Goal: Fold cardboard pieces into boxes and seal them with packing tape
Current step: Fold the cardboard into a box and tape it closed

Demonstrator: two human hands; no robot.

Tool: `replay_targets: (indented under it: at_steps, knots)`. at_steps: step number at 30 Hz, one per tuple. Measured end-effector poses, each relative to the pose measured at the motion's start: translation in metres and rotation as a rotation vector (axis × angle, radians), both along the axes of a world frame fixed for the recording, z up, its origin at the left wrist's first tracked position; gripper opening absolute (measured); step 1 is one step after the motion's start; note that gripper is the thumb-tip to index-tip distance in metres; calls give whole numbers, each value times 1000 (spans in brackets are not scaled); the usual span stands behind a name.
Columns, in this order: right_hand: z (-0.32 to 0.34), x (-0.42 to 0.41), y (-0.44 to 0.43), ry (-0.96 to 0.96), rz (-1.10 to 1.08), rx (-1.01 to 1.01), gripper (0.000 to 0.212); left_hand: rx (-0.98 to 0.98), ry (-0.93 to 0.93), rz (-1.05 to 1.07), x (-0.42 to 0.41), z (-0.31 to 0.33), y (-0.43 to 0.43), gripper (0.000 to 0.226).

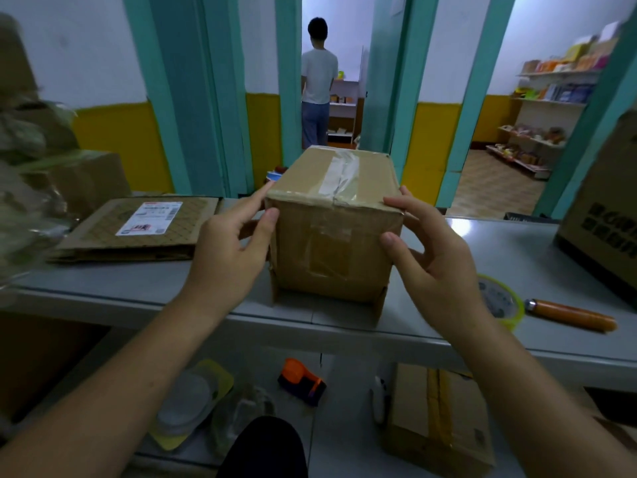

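Nearest, tape dispenser [301,382]: orange and dark, on the lower shelf beneath and between my forearms; a taped carton [441,419] lies under my right forearm.
My left hand [227,243]: thumb pressed on the near face of the box [331,243], forefinger laid along its upper left corner, gripping that edge.
My right hand [431,250]: thumb on the near face, fingers curled round the upper right edge. My hands are apart, with the box clamped between them.
Where the box is: between my hands, standing at the near edge of the counter [510,243]. Its top seam is taped, and small flaps poke out at both lower corners.
Step in hand: checking and steadying a box with one end sealed, I judge; I cannot see the underside.
Next move: probably turning it over, which calls for a firm two-handed hold, then closing those flaps and taping them.
Tape roll [499,301]: green-rimmed, just beyond my right wrist and partly hidden by it; an orange-handled knife [568,315] lies right of it.
Flat cardboard [138,225]: labelled, lying left of my left hand.
Far off: a person [319,81] stands in the doorway beyond the box.
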State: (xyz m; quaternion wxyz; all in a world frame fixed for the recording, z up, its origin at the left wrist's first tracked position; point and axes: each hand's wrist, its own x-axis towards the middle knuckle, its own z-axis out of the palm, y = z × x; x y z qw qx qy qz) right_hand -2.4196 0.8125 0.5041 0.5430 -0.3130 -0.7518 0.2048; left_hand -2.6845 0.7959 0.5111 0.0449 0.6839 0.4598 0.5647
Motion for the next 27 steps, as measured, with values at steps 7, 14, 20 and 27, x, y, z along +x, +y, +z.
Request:
replay_targets:
  at_steps: [7, 14, 20, 27]
  knots:
    - [4, -6, -5, 85, 28, 25, 33, -62, -242, -108, 8, 8, -11, 50]
    - [9, -19, -10, 405, -6, -135, 56, 168, 81, -19, 61, 46, -22, 71]
    - [-5, 0, -11, 218, -227, -54, 84, 326, 552, 63, 115, 80, -4, 66]
    - [-8, 10, -24, 549, -236, -245, 37, 462, 527, -145, 136, 75, 12, 51]
